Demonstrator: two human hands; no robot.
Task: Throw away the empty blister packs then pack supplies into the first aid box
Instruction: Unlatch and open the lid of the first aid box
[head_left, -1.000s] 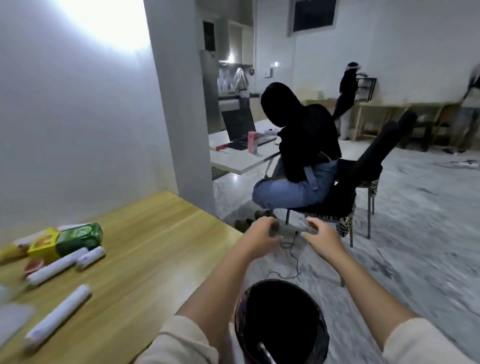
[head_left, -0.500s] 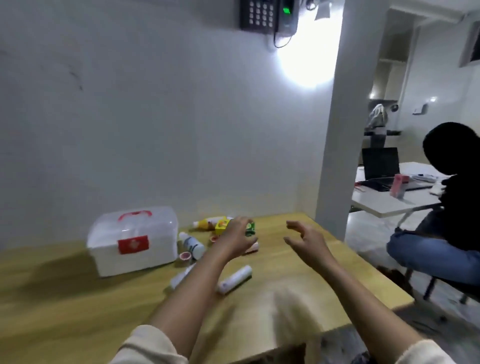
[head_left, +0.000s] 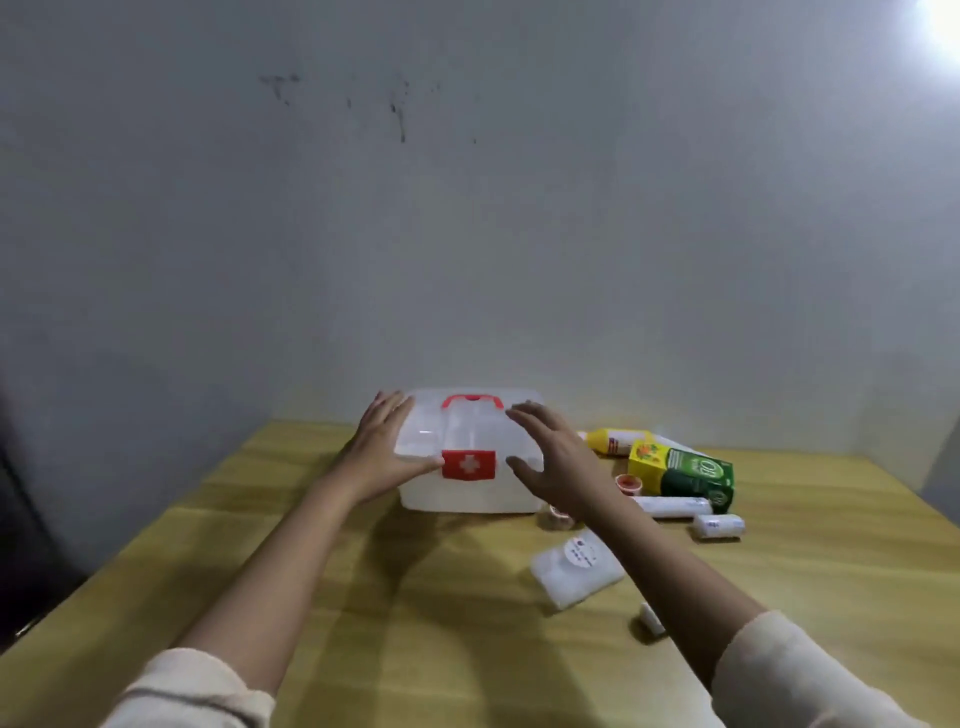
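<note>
A translucent white first aid box (head_left: 470, 499) with a red handle and a red cross latch stands closed on the wooden table (head_left: 363, 597), near the wall. My left hand (head_left: 382, 449) lies on the box's left side, thumb by the latch. My right hand (head_left: 550, 457) hovers spread at its right side, fingers apart. To the right lie supplies: a yellow-green carton (head_left: 685, 473), a yellow bottle (head_left: 615, 441), two white rolls (head_left: 672, 506) (head_left: 719, 526), a small red-capped pot (head_left: 628, 483), a tape roll (head_left: 558, 517) and a white gauze pack (head_left: 574, 569).
A grey wall stands right behind the box. The table's left edge runs diagonally toward the lower left, with a dark floor beyond. A small white tube (head_left: 652, 618) lies beside my right forearm.
My view has swung left from the black bin and the room to the table. Both hands have moved from over the bin to the first aid box, now centred before me.
</note>
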